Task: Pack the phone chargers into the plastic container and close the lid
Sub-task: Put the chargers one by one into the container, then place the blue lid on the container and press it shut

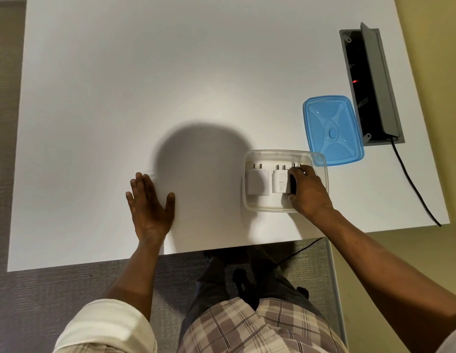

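White laminate table (170,72), viewed from the head camera, carries all items listed.

Clear plastic container (321,159): rectangular, open, standing near the table's front edge on the person's right. Contents: one white phone charger (257,180) at the left end, lying flat, two prongs pointing away from the person; a second white charger (279,182) just beside it, same way round; a black charger (294,184) against the second one, prongs also pointing away.

Right hand (309,191): reaching into the container's right half, fingers curled round the black charger, thumb at its near end, fingertips at its far end.

Left hand (149,202): palm down, flat on the table well to the left of the container, fingers spread, holding nothing.

Blue translucent lid (332,129): off the container, lying beyond its far right corner, one corner overlapping the container's rim.

Grey cable box (372,85): recessed in the table by the right edge, flap raised, a red light inside; a black cable (413,184) runs from it over the table's edge.
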The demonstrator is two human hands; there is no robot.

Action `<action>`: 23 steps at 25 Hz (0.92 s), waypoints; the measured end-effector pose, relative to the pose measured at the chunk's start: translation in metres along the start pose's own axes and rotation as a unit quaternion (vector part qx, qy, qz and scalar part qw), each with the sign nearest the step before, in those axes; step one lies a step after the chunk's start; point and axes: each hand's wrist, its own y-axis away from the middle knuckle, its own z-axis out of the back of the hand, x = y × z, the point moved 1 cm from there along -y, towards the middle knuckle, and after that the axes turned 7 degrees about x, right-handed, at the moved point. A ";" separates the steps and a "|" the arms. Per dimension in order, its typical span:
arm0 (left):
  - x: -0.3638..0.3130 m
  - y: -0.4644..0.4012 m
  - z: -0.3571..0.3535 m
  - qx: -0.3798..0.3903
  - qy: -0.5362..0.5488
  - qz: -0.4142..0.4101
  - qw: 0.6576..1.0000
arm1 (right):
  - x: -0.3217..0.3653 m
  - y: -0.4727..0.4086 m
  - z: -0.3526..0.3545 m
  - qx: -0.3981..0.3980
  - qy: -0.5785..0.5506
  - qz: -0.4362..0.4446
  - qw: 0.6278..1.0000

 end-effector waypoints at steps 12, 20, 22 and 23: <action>-0.041 0.032 0.011 0.061 0.060 -0.098 0.992 | 0.072 0.020 -0.002 -0.107 -0.050 0.156 0.981; -0.175 0.029 0.049 0.025 0.136 -0.234 0.962 | 0.058 0.025 0.030 -0.147 -0.104 0.152 0.972; -0.213 0.022 0.055 0.013 0.141 -0.252 0.957 | 0.037 0.021 0.044 -0.162 -0.117 0.142 0.970; -0.230 0.019 0.057 0.010 0.145 -0.263 0.954 | 0.025 0.020 0.050 -0.170 -0.119 0.134 0.969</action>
